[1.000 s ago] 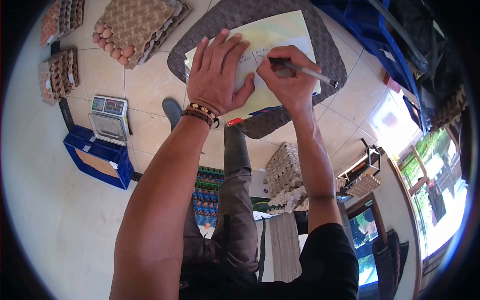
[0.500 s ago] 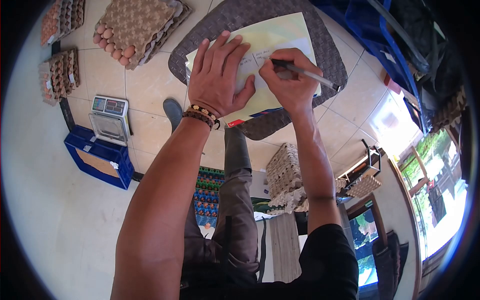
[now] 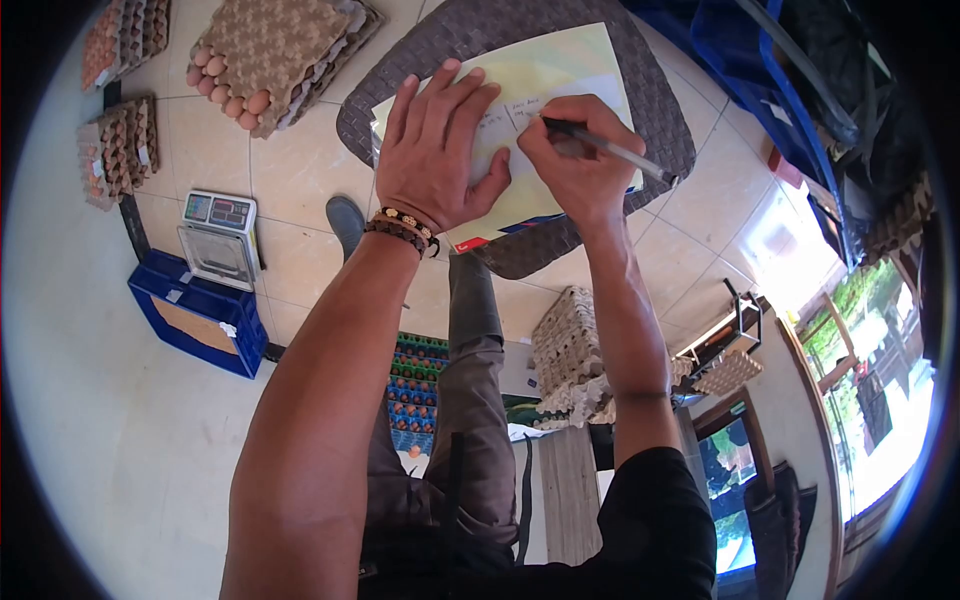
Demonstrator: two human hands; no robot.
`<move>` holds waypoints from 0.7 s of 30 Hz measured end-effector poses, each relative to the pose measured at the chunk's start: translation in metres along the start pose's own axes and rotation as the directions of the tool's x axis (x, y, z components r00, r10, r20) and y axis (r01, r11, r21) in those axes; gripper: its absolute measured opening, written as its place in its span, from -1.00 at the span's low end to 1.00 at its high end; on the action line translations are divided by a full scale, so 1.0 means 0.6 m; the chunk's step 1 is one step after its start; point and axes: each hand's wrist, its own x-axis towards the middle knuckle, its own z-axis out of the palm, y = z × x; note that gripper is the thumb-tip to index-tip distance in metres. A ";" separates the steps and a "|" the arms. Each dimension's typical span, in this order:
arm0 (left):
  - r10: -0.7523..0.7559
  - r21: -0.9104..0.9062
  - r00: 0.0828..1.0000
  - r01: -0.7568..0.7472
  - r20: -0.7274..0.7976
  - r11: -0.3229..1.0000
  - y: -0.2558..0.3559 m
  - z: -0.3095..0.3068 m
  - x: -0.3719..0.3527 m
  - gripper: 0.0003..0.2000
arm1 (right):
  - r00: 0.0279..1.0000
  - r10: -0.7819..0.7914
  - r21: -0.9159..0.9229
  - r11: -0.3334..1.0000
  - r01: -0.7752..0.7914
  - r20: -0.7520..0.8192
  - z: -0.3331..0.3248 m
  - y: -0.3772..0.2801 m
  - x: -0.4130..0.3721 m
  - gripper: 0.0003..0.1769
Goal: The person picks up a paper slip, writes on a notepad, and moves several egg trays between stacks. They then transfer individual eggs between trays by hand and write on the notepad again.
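Note:
A pale yellow notebook (image 3: 585,65) lies open on a dark woven seat (image 3: 420,60), with some handwriting near the middle of its page. My left hand (image 3: 437,150) rests flat on the page, fingers stretched out, with bracelets (image 3: 405,228) round the wrist. In my right hand (image 3: 585,165) is a pen (image 3: 622,152) with a black grip and a clear barrel. Its tip points at the writing, partly hidden by my fingers. Red and blue print shows along the notebook's near edge.
Egg trays (image 3: 275,45) with several brown eggs (image 3: 232,98) lie on the tiled floor at upper left. A scale (image 3: 220,240) stands beside a blue crate (image 3: 195,315). Empty egg trays (image 3: 568,335) are stacked at lower centre. Blue crates (image 3: 775,110) stand at upper right.
The pen has tilted very slightly, its rear end a little lower and to the left. My left hand stays in place on the page.

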 end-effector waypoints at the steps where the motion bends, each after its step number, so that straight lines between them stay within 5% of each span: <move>1: 0.001 -0.001 1.000 -0.001 -0.003 1.000 0.000 -0.001 0.000 -0.43 | 1.000 0.003 -0.007 1.000 -0.003 0.009 0.000 -0.001 0.000 -0.83; 7: -0.002 0.002 1.000 0.002 0.010 1.000 0.001 -0.002 -0.001 -0.42 | 0.983 0.168 0.230 0.962 -0.146 -0.077 -0.015 -0.021 0.010 -0.86; 10: -0.004 0.001 1.000 0.004 -0.002 1.000 0.004 -0.003 0.000 -0.42 | 0.947 0.306 0.466 0.827 -0.315 0.097 -0.051 -0.059 0.023 -0.86; 13: 0.025 0.017 0.999 -0.025 -0.031 1.000 0.001 0.000 -0.002 -0.42 | 0.922 0.315 -0.051 0.949 -0.312 0.225 -0.085 -0.091 0.013 -0.73; 15: 0.031 -0.015 0.998 -0.032 -0.056 0.999 0.001 0.002 -0.003 -0.42 | 0.871 0.363 -0.426 0.881 -0.205 0.332 -0.093 -0.099 0.010 -0.58; 21: 0.026 -0.012 0.989 -0.028 -0.148 1.000 0.000 -0.005 -0.010 -0.36 | 0.760 0.505 -0.678 0.726 -0.117 0.410 -0.088 -0.078 0.005 -0.55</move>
